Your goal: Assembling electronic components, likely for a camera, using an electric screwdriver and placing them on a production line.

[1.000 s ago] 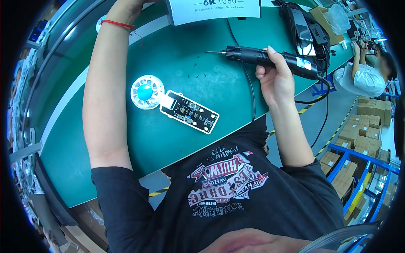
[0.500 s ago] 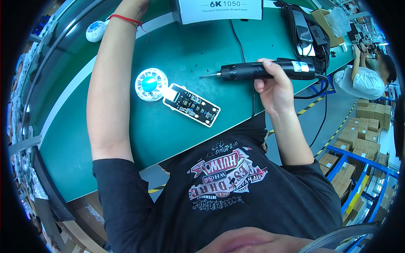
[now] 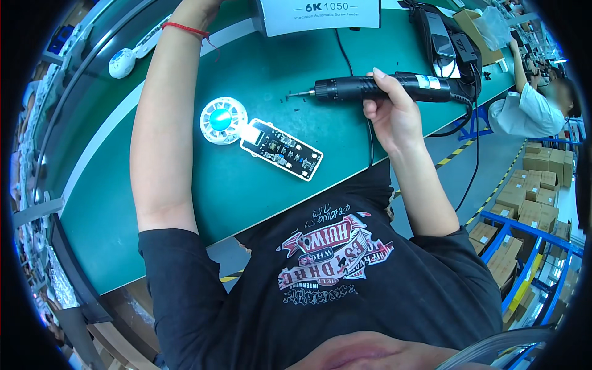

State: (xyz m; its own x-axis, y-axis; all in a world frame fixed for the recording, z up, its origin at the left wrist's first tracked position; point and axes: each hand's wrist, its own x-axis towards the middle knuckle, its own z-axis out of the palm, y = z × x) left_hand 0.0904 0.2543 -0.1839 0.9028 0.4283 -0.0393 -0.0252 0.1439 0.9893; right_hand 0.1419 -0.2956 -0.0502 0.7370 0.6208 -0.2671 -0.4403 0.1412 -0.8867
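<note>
My right hand [image 3: 398, 117] is wrapped round a black electric screwdriver [image 3: 345, 89], whose thin bit points left over the table. My left hand [image 3: 202, 8] reaches to the far edge beside a white screw feeder [image 3: 320, 17]; its fingers are cut off by the frame. Between my arms lies a white handheld fan [image 3: 224, 121] with a round grille and a blue centre. Its handle is open, showing a black circuit board [image 3: 282, 150]. Several tiny dark screws [image 3: 283, 98] lie loose near the bit.
Another white fan [image 3: 122, 63] sits on the line beyond the green table [image 3: 105, 246]. At the far right are black devices with cables [image 3: 441, 46] and an open carton [image 3: 481, 37]. A co-worker [image 3: 530, 111] is on the right, near stacked boxes and a blue rack [image 3: 530, 231].
My right hand and the screwdriver have shifted slightly left and up. The fan on the far line has moved left and nearer, uncovering its handle. The co-worker's arm has risen.
</note>
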